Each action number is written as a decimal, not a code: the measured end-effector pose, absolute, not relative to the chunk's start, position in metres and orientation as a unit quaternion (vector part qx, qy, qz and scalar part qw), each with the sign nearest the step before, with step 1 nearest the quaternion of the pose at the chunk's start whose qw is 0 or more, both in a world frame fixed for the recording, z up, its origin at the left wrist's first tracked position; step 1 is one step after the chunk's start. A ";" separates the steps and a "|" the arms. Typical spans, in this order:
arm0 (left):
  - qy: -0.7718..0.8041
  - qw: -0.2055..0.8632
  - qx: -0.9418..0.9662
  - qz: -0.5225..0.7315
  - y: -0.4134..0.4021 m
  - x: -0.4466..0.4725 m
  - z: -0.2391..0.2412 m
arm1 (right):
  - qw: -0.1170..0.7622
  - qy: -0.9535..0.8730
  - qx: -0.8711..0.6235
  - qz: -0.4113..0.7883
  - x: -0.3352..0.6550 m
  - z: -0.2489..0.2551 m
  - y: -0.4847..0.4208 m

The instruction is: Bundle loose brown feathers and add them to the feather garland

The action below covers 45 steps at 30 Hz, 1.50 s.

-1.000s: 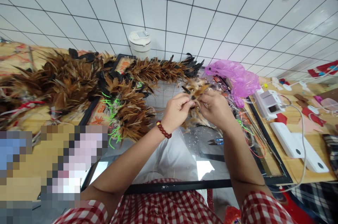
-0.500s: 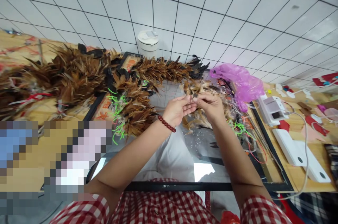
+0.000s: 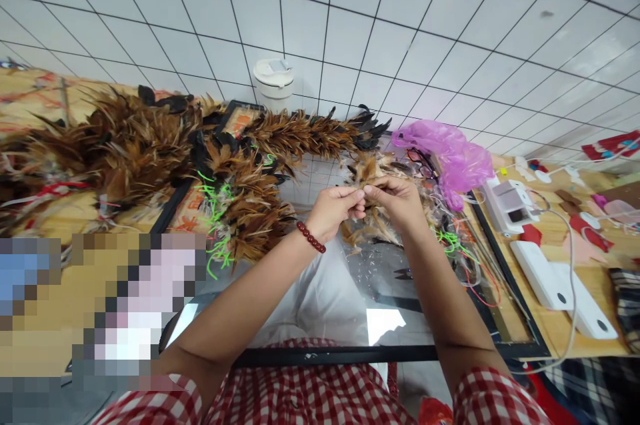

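My left hand (image 3: 334, 211), a red bead bracelet (image 3: 311, 237) on its wrist, and my right hand (image 3: 398, 201) meet fingertip to fingertip above a glass tabletop (image 3: 350, 291). Both pinch a small bunch of brown feathers (image 3: 369, 171), which fans out above and below the fingers. Just beyond lies a loose heap of the same feathers with coloured threads (image 3: 453, 241). A long garland of brown and black feathers (image 3: 210, 151) stretches from the far left to the middle of the table, left of my hands.
A white lidded cup (image 3: 273, 81) stands at the tiled wall. A pink plastic bag (image 3: 447, 157) lies right of the feathers. Small snips (image 3: 403, 273) rest on the glass near my right forearm. White devices (image 3: 560, 278) and cables lie on the wooden bench at the right.
The hands have stayed together on the feather bunch, with the fingers shifting slightly on it. The view has swayed a little.
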<state>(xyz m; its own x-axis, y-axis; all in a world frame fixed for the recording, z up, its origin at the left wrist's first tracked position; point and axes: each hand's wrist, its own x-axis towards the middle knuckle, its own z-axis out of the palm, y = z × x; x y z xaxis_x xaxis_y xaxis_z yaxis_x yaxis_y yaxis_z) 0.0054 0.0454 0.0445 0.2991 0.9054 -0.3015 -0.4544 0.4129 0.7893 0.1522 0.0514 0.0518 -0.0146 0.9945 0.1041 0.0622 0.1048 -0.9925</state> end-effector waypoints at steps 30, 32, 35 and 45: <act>0.332 0.833 0.115 0.427 0.043 0.005 0.052 | 0.369 -0.816 -0.441 0.064 0.152 0.057 0.044; 0.333 0.824 0.127 0.441 0.042 0.004 0.053 | 0.398 -0.790 -0.457 0.089 0.151 0.055 0.045; 0.353 0.790 0.184 0.467 0.043 0.004 0.052 | 0.430 -0.722 -0.465 0.279 0.156 0.051 0.049; 0.323 0.836 0.304 0.324 0.038 0.004 0.048 | 0.402 -0.492 -0.387 0.668 0.164 0.055 0.052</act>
<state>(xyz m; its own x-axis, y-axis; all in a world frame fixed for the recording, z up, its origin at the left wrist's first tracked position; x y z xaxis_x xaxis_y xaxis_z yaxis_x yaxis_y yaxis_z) 0.0041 0.0378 0.0482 0.5814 0.7375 -0.3436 -0.3439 0.6055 0.7177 0.1643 0.0520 0.0550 -0.3785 0.9176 -0.1214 -0.1560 -0.1925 -0.9688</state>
